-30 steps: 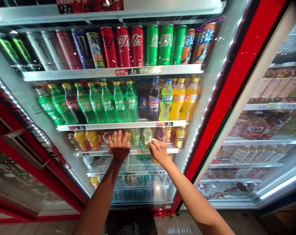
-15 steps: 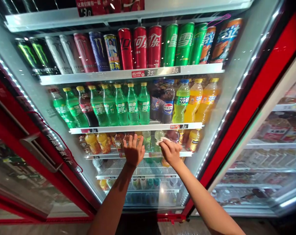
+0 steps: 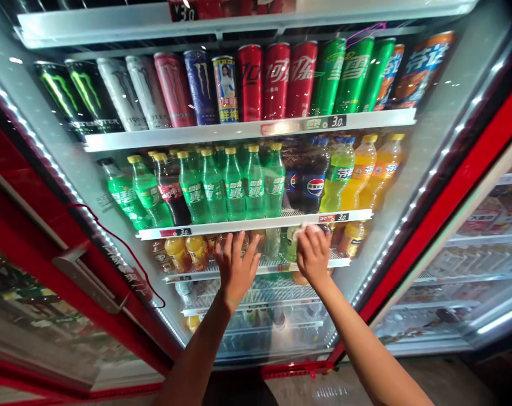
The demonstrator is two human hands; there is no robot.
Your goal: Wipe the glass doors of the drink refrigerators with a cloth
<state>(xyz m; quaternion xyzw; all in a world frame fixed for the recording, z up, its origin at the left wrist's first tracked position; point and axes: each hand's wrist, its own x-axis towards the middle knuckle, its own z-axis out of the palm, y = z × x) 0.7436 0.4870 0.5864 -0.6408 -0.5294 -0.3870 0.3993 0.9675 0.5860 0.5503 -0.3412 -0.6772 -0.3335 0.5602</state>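
Along the front edge of the third shelf of the drinks cooler [image 3: 256, 224], both hands sit side by side at the level of the price rail. The scrap of white cloth [image 3: 303, 231] has just slipped almost out of sight, now only a sliver above the curled fingers of the right hand [image 3: 313, 256], which clench it. The left hand [image 3: 238, 269] holds nothing, its fingers spread wide and flat. Neither palm shows, and from this angle I cannot tell whether either hand is pressing on the glass door [image 3: 256, 344] or reaching past it. Just above the hands stand the green Sprite bottles [image 3: 234, 186] and a Pepsi bottle [image 3: 314, 180], while small orange juice bottles [image 3: 177, 254] line the shelf to the left of the left hand. Whatever stands directly behind the hands is hidden, and the lowest shelves [image 3: 273, 332] blur behind glare and reflections, their labels too faint to read. Along the top edge, the red sign [image 3: 230, 8] is cut off by the frame. Past the red door frame [image 3: 463, 208] on the right, the packaged goods in the neighbouring cooler [image 3: 484, 254] are too washed out to name.
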